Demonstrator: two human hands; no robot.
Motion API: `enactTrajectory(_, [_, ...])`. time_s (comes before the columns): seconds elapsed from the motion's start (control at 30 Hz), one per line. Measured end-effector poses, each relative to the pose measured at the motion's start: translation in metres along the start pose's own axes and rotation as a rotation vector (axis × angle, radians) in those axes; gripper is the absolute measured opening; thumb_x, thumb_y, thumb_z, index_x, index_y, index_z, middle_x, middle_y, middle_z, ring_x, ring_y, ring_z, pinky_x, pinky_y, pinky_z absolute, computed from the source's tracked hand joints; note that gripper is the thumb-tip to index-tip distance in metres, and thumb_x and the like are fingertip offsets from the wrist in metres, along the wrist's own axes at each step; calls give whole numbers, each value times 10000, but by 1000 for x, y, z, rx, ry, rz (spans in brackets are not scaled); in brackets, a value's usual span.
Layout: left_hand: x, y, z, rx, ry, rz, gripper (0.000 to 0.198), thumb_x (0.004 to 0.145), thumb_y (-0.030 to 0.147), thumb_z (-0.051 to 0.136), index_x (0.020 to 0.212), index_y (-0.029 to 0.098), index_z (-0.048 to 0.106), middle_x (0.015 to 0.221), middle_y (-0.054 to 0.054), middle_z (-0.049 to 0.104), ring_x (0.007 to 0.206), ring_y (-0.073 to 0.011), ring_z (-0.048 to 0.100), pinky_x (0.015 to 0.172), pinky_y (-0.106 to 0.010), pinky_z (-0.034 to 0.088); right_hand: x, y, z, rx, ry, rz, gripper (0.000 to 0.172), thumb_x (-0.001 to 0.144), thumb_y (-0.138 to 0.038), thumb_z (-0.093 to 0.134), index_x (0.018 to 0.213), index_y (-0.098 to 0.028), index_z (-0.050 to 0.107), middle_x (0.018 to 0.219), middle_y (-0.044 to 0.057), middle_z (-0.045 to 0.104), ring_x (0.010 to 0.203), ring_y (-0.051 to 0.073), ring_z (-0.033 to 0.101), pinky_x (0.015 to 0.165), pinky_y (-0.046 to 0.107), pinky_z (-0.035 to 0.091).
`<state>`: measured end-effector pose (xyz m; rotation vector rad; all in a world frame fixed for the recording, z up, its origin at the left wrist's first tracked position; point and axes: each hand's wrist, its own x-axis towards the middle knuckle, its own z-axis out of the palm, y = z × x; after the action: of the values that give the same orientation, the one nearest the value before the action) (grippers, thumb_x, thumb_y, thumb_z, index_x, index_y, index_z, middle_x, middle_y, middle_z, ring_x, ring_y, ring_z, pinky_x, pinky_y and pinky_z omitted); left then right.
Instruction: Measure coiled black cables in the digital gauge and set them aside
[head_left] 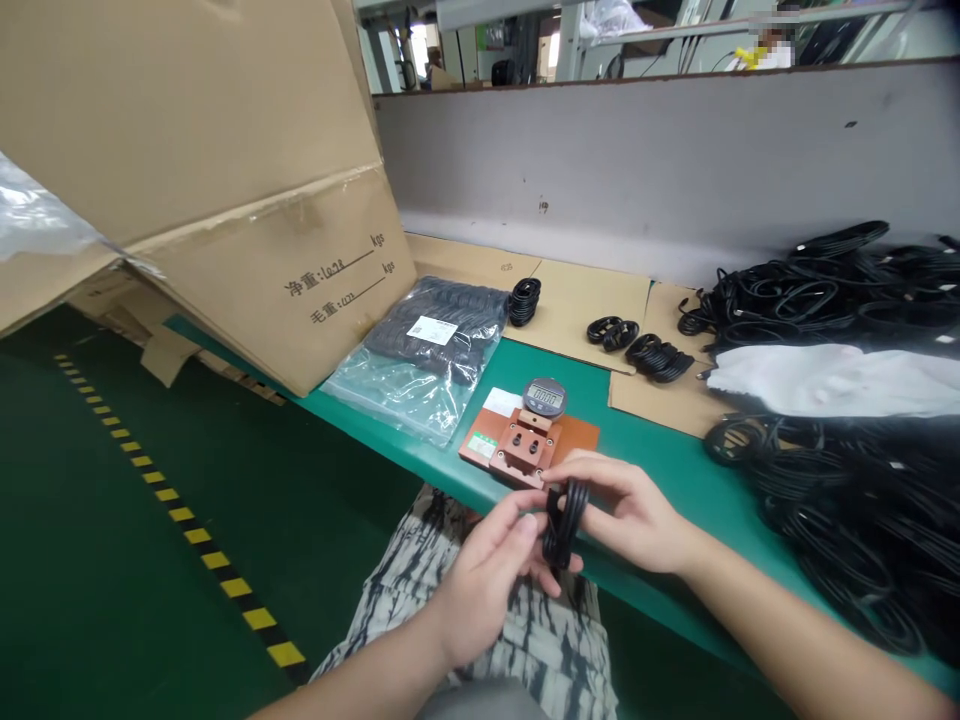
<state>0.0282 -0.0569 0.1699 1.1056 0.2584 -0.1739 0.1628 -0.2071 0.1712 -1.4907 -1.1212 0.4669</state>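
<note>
Between my two hands is a small coiled black cable (566, 525), held at the front edge of the green table. My left hand (499, 560) grips it from the left, with thumb and fingers closed on its side. My right hand (626, 510) holds the coil from the right, its fingers curled about the top and back. Just beyond the hands stands a brown metal fixture (525, 445) with a round digital gauge (544, 397) that seems to read 0.00. The coil hides part of the fingers behind it.
A clear plastic bag (435, 330) packed with black cables lies beside a large cardboard box (270, 270) on the left. Several coiled cables (658, 357) rest on cardboard sheets at the back. Heaps of black cables (840, 290) and a white bag (832, 380) fill the right.
</note>
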Motion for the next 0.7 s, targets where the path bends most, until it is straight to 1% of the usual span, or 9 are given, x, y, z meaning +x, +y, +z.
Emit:
enactTrajectory(0.07, [4,0,2,6,14,-23,314,957,386,468,1168,159,519,993,-119,676,890,-224,682,674,-289,525,-1,0,2,-53,31,-32,256,897,-155,531,1133,-212,616,973,83,639,888,192,614,793,315,495])
enactTrajectory(0.13, [8,2,4,5,17,-38,315,929,401,519,1113,147,546,911,-100,678,863,-221,691,656,-279,537,-2,1,5,-78,62,-40,222,890,-144,529,1090,-206,603,940,79,630,845,186,604,758,310,492])
enactTrajectory(0.23, [13,6,4,29,9,-58,375,855,451,619,1048,130,594,913,-95,670,834,-221,702,647,-279,561,-3,3,6,-71,88,-47,170,863,-121,548,1010,-202,577,905,63,610,801,177,586,718,302,486])
enactTrajectory(0.33, [18,8,1,78,-17,-97,432,804,508,656,994,121,622,864,-83,667,766,-209,710,614,-270,568,-4,5,7,-58,84,-59,196,833,-85,553,988,-203,563,891,49,596,786,170,571,704,297,476])
enactTrajectory(0.43, [20,9,-3,144,-48,-150,441,808,540,627,948,122,621,815,-77,666,664,-180,700,556,-246,548,-3,4,7,-54,86,-60,191,832,-68,541,967,-203,554,886,45,585,784,165,563,702,293,471])
enactTrajectory(0.5, [20,8,-7,197,-74,-170,435,836,550,576,900,121,613,778,-85,675,609,-164,685,526,-231,524,-3,4,8,-53,91,-58,180,837,-66,538,954,-202,551,884,43,582,786,163,562,708,292,469])
enactTrajectory(0.6, [18,6,-12,230,-122,-116,456,890,541,473,800,114,609,729,-108,681,610,-172,676,552,-245,522,-3,4,9,-41,63,-50,186,824,-52,544,936,-200,552,875,36,585,776,157,559,709,286,466])
enactTrajectory(0.7, [16,3,-14,205,-92,-72,521,900,588,406,802,116,604,673,-97,665,559,-174,658,539,-264,521,-4,3,10,-35,39,-39,205,802,-35,551,927,-198,549,868,29,593,772,151,558,714,280,463])
